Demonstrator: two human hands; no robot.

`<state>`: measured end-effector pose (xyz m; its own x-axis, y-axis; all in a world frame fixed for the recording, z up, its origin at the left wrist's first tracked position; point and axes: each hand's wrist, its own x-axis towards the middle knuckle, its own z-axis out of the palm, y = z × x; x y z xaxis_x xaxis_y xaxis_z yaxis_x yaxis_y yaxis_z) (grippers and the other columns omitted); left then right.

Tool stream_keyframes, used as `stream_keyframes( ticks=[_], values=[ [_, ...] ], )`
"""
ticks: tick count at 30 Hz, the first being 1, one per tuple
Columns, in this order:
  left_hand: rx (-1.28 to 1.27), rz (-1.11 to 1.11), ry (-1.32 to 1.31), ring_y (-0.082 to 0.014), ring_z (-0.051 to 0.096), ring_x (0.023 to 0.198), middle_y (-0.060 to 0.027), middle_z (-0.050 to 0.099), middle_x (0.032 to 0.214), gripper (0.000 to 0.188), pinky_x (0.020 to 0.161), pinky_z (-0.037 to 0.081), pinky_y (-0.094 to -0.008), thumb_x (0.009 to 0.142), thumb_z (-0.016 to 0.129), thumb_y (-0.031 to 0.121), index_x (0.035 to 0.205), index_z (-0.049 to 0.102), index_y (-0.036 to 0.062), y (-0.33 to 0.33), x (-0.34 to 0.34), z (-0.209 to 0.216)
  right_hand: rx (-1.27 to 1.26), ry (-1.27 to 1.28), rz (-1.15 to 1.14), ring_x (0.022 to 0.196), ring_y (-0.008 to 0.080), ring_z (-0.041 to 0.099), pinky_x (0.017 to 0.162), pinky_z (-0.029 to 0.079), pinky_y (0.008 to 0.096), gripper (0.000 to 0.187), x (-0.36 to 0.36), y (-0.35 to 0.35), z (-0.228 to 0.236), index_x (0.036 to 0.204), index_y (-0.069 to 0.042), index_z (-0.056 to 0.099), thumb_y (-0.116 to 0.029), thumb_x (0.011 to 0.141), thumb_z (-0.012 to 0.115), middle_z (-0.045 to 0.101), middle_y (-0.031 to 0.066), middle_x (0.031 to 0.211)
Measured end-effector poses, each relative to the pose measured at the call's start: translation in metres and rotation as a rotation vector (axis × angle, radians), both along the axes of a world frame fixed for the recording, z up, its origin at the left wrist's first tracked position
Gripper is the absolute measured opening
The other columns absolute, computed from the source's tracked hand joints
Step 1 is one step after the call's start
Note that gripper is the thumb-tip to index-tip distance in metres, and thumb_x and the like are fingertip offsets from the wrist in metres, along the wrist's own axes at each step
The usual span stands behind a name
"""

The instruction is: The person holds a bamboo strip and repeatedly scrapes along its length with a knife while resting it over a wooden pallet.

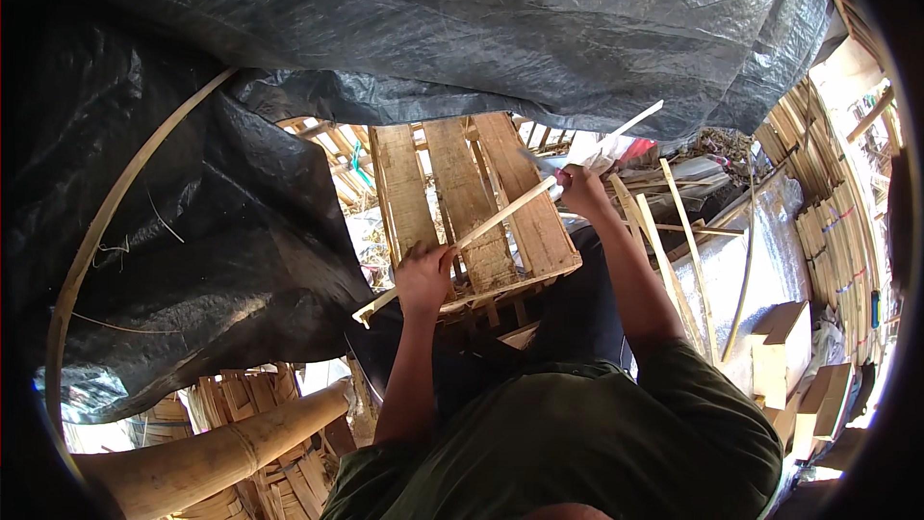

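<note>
Over the slatted worktop (452,166), I am grasping a pale strip (505,214) with my left grip (423,277) and an apparent blade (535,161) beside it with my right grip (583,191), trimming seemingly being underway, how much remains unclear.

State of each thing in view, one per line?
Pale narrow bamboo strip: held slantwise
Left hand: closed on the strip
Grey-bladed knife: held, blade exposed
Right hand: closed on the knife
Brown slatted wooden stand: slats spaced apart
Black plastic sheet: wrinkled, hanging
Thick tan bamboo pole: round, slanting
Long brown bamboo lath: arched
</note>
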<state>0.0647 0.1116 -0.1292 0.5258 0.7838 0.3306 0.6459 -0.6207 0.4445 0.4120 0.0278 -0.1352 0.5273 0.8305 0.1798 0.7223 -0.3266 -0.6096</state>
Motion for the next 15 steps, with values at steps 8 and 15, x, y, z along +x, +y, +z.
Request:
stream_keyframes(
  ticks=[8,15],
  values=[
    [0.033,0.011,-0.032,-0.0334,0.065,0.073,-0.0112,0.06,0.079,0.023,0.063,0.051,-0.0447,0.09,0.071,0.037,0.086,0.076,0.0149,0.001,0.003,-0.001,-0.255,-0.248,-0.067,0.077,0.0492,0.068,0.071,0.054,0.0579,0.045,-0.012,0.012,-0.051,0.081,-0.001,0.068,-0.036,0.101,0.048,0.069,0.0283,0.078],
    [0.054,0.033,-0.009,-0.0338,0.064,0.069,-0.0102,0.058,0.077,0.025,0.061,0.05,-0.045,0.09,0.071,0.038,0.083,0.075,0.0144,0.0,0.008,0.003,-0.177,-0.148,-0.269,0.071,0.0444,0.068,0.066,0.056,0.0521,0.047,-0.014,0.012,-0.054,0.078,-0.002,0.07,-0.035,0.101,0.046,0.068,0.0243,0.073]
  ],
)
